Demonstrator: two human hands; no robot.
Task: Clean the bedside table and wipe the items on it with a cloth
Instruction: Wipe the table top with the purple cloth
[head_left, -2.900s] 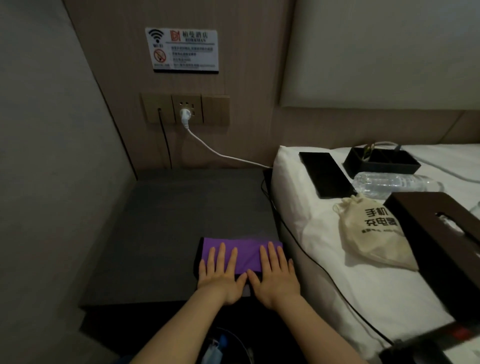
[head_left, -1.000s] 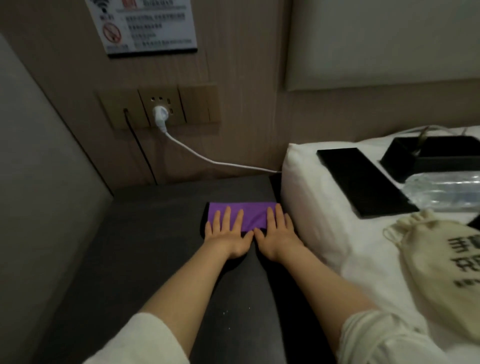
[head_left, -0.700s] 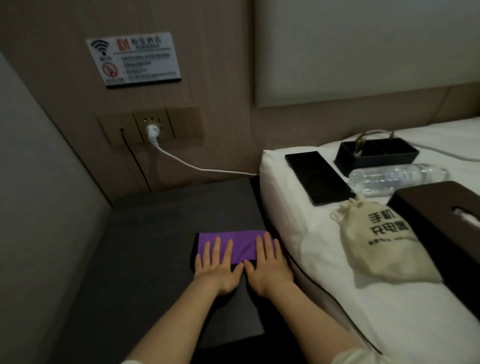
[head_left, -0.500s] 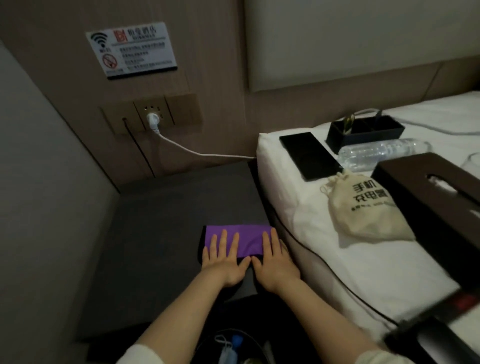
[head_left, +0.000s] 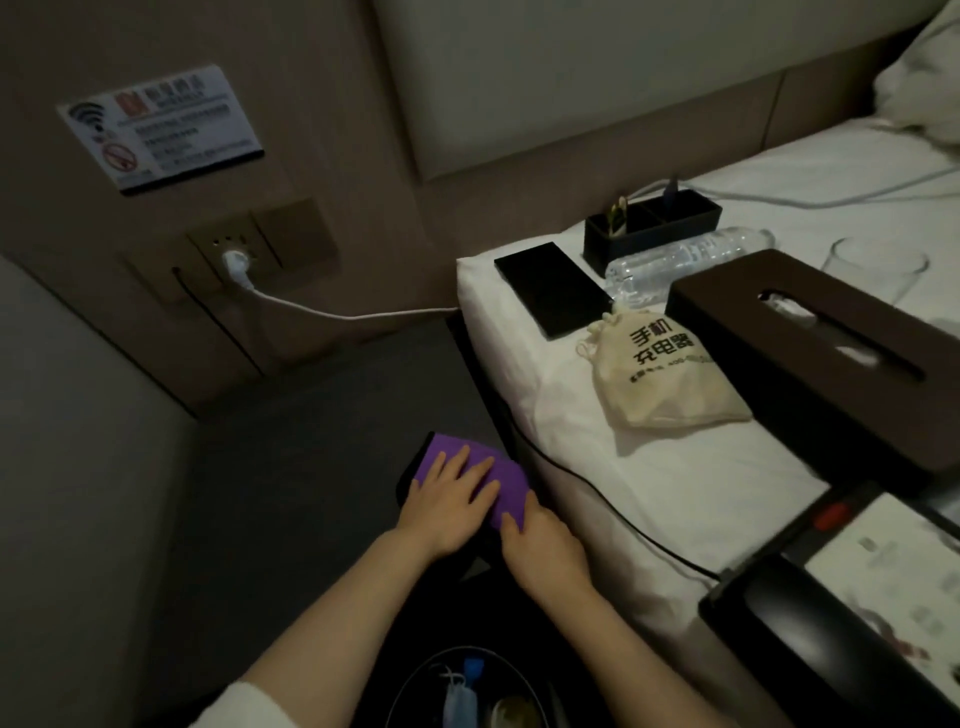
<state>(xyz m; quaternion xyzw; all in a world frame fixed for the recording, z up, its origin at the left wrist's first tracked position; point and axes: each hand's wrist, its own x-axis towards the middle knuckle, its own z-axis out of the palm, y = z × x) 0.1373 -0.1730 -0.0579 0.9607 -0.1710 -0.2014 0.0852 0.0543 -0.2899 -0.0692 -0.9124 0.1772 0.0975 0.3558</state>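
The purple cloth (head_left: 480, 475) lies on the dark desk (head_left: 322, 441) beside the bed (head_left: 675, 483), under both hands. The left hand (head_left: 449, 506) presses flat on it, fingers straight (spread slightly); the right hand (head_left: 543, 545) touches its near edge, fingers relaxed, gripping nothing.

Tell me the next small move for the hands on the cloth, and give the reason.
Probably slide the purple cloth forward toward the wall sockets, both hands pressing flat. The left hand lies on the cloth and the right hand holds its near right edge, at the front right of the bedside table. Most of the dark top lies beyond and to the left of it.
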